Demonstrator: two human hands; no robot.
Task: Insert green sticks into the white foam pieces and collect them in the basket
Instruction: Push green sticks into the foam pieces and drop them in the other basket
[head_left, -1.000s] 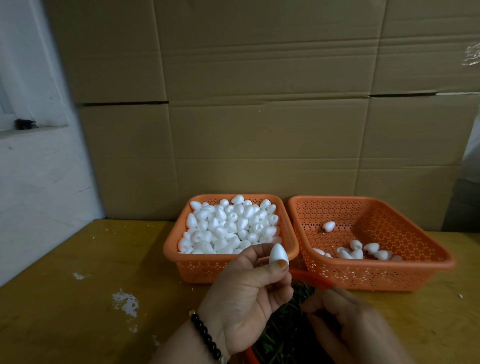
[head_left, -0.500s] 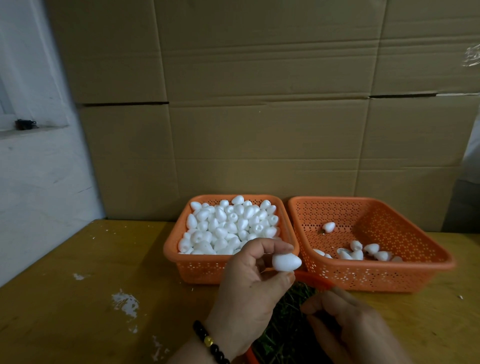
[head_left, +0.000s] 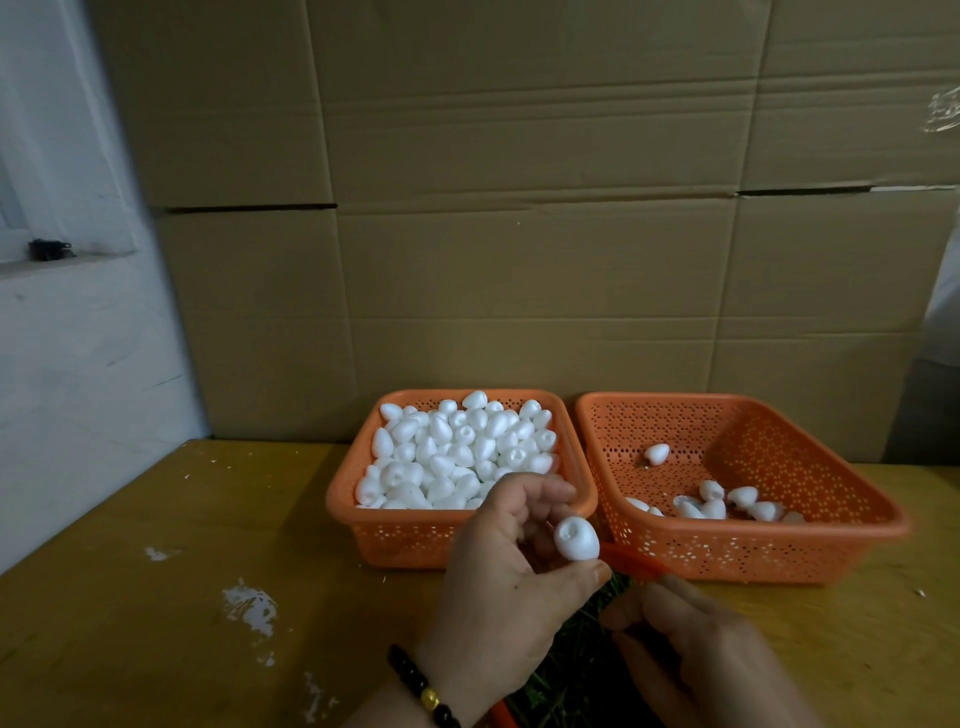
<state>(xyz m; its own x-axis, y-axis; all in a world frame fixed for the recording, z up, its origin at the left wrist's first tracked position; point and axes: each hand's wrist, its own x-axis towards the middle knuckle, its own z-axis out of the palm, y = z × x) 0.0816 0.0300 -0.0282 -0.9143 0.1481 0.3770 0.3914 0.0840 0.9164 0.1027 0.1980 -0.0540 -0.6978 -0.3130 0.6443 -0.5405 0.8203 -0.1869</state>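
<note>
- now, at your left, the full basket (head_left: 343, 499) of loose foam pieces (head_left: 457, 457) sits on the tabletop (head_left: 156, 571), just beyond your left hand (head_left: 514, 566).
- that hand pinches one foam piece (head_left: 575, 539) between thumb and fingers, its holed end tilted up toward you.
- your right hand (head_left: 696, 649) is curled low over the green sticks (head_left: 571, 670); i cannot tell if it grips one. the stick must travel up-left to that hole.
- rightmost, the collecting basket (head_left: 852, 519) lies nearer the right hand.
</note>
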